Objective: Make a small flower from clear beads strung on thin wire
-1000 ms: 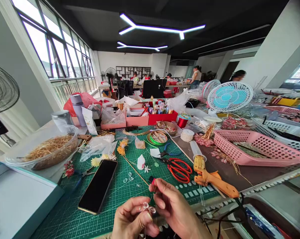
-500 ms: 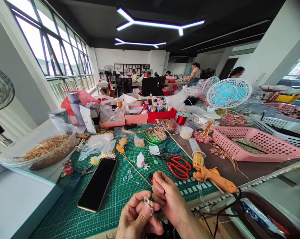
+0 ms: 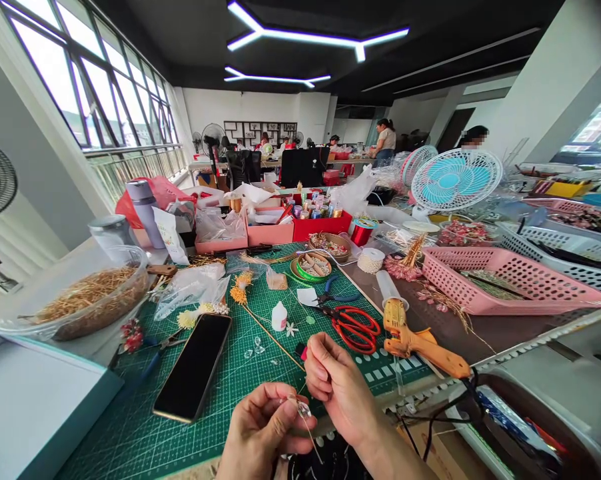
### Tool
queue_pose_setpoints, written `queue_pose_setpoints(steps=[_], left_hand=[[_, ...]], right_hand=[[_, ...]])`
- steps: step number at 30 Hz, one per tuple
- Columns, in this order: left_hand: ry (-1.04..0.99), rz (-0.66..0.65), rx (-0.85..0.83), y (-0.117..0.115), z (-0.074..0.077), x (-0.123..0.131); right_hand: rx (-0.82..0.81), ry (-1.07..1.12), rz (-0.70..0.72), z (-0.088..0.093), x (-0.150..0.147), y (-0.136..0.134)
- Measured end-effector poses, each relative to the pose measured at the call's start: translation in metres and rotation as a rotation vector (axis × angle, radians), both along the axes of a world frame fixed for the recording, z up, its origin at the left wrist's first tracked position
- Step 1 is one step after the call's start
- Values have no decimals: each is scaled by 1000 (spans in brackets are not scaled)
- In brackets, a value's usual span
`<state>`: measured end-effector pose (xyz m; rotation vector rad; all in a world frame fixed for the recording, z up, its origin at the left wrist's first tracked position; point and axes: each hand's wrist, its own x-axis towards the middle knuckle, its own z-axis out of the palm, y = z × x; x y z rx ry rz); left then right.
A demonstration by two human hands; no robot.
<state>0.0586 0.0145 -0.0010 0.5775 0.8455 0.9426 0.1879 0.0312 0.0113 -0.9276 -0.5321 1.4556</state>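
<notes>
My left hand (image 3: pixel 263 427) is closed in a pinch on a small clear bead piece (image 3: pixel 303 408) at the front edge of the green cutting mat (image 3: pixel 215 407). A thin gold wire (image 3: pixel 314 443) trails down from this piece. To its right, my right hand (image 3: pixel 338 393) is closed, thumb against forefinger; what it grips is too fine to make out. Loose clear beads (image 3: pixel 254 347) lie on the mat beyond my left hand. Near them are a small white bottle (image 3: pixel 279 316), a white flower (image 3: pixel 291 329) and a thin stick (image 3: pixel 270 337).
A black phone (image 3: pixel 193 367) lies left of my hands. Red-handled scissors (image 3: pixel 355 329), blue-handled pliers (image 3: pixel 340 295) and an orange glue gun (image 3: pixel 420 347) lie to the right. Farther out are a pink basket (image 3: pixel 480 297), a bowl of straw (image 3: pixel 143 287) and a fan (image 3: pixel 455 180).
My left hand has shifted slightly left and turned the clear bead piece. The gold wire now hangs visibly below it. The whole view has tilted down a little differently.
</notes>
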Motion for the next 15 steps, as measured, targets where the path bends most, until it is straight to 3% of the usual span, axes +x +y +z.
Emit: queue_pose_setpoints(steps=[9,12,15], left_hand=[[3,-88,83,-5,2,-1],[52,-73,59,-4,-3,-1],[79,-15,61,0,-4,-2]], right_hand=[[68,-164,88,-2,4,2],[158,-315,134,6,7,-1],[317,-601,156,16,4,-22]])
